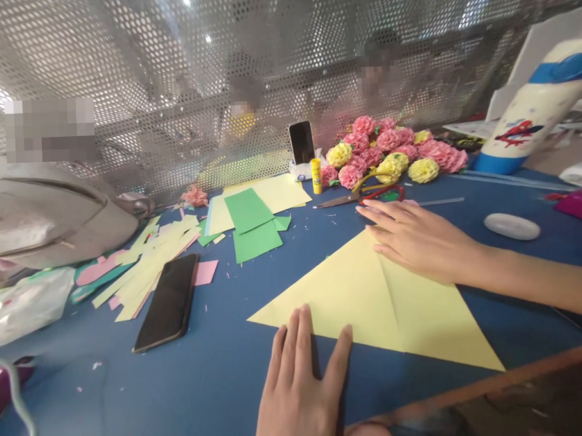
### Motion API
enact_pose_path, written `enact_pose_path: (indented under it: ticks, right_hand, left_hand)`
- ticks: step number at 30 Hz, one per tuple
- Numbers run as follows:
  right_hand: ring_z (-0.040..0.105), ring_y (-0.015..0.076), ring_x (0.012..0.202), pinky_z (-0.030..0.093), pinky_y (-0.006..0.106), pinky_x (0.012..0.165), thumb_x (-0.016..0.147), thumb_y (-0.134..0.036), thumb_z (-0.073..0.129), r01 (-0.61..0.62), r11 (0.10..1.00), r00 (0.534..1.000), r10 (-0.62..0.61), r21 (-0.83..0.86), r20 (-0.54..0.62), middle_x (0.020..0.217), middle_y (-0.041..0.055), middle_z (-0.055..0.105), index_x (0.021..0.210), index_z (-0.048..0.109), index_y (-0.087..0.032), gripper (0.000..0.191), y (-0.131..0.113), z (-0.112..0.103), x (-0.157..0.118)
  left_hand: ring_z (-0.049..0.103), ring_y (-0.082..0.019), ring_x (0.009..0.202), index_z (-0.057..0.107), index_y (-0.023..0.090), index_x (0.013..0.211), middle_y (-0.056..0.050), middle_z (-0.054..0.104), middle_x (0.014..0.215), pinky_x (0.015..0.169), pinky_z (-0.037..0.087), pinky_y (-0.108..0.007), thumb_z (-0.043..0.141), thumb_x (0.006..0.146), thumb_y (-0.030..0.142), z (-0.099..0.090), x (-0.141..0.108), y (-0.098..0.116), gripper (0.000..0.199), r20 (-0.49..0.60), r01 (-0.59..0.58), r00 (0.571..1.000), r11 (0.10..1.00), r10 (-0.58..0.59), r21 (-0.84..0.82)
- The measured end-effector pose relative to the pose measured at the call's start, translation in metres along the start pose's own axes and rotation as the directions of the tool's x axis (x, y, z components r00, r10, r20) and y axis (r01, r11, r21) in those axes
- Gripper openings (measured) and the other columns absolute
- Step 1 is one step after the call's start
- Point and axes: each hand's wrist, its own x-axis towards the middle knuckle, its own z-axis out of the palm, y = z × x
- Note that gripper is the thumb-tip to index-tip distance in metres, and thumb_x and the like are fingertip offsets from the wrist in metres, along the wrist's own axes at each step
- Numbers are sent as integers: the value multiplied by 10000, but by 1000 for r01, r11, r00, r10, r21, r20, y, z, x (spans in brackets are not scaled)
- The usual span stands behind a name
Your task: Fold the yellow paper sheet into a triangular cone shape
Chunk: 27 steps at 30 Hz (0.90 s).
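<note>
A pale yellow sheet (pixel 347 286), folded into a large triangle with a crease down its middle, lies on the blue table. My left hand (pixel 303 384) rests at the sheet's near edge, fingers spread, with fingertips touching the paper. Over the top corner lies my right hand (pixel 412 238), palm down with its fingers stretched out, hiding part of that corner. Neither hand grips anything. Just beyond my right hand are scissors (pixel 386 193) with red and yellow handles.
Left of the sheet are a black phone (pixel 169 303), paper strips (pixel 151 266) and green paper (pixel 249 213). Behind stand a glue stick (pixel 316 176), an upright phone (pixel 302 142) and paper flowers (pixel 389 146). A white oval object (pixel 512 226) and bottle (pixel 532 111) are at right.
</note>
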Motion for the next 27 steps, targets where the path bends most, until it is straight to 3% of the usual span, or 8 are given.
enact_pose_path:
  ticks: [6, 13, 19, 24, 27]
  right_hand:
    - [391, 323, 1405, 334, 482, 1097, 991, -327, 447, -11, 995, 1000, 11, 104, 5, 1481, 184, 492, 1148, 710, -84, 391, 4, 0, 3]
    - [311, 335, 1453, 319, 497, 1124, 994, -372, 448, -14, 999, 1000, 13, 39, 17, 1531, 218, 405, 1226, 652, -29, 462, -4, 0, 0]
    - [347, 337, 1430, 332, 490, 1120, 986, -335, 445, 17, 998, 999, -20, 63, 47, 1491, 215, 466, 1207, 665, -22, 442, 1, 4, 4]
    - [357, 344, 1409, 347, 508, 1071, 949, -283, 492, 32, 999, 999, -32, 18, -2, 1509, 180, 456, 1066, 722, -96, 319, -6, -13, 13]
    - [424, 324, 1337, 349, 475, 1044, 945, -266, 512, 106, 989, 994, -106, 99, -4, 1449, 143, 524, 1065, 702, -148, 253, -9, -26, 30]
  left_hand:
    - [364, -382, 1435, 280, 344, 1550, -179, 328, 1587, 1079, 429, -483, 284, 798, 842, 0, 1, -1, 902, -5, -2, 1000, 1000, 2, -8]
    - [371, -384, 1431, 261, 342, 1556, -177, 343, 1581, 1075, 439, -483, 315, 790, 845, 1, 1, -1, 917, -28, -5, 1000, 1000, 5, 1]
    - [371, -381, 1431, 242, 342, 1561, -181, 339, 1582, 1085, 431, -478, 310, 780, 853, 2, 0, -2, 936, -11, -11, 1000, 1000, 11, 3]
    - [361, -375, 1437, 230, 347, 1562, -188, 345, 1577, 1074, 446, -476, 303, 774, 855, 1, 1, -3, 941, -10, -16, 1000, 1000, 16, 16]
    - [377, -368, 1431, 229, 344, 1563, -177, 351, 1577, 1073, 449, -463, 280, 796, 843, 0, 1, -2, 917, -10, -17, 1000, 1000, 17, 22]
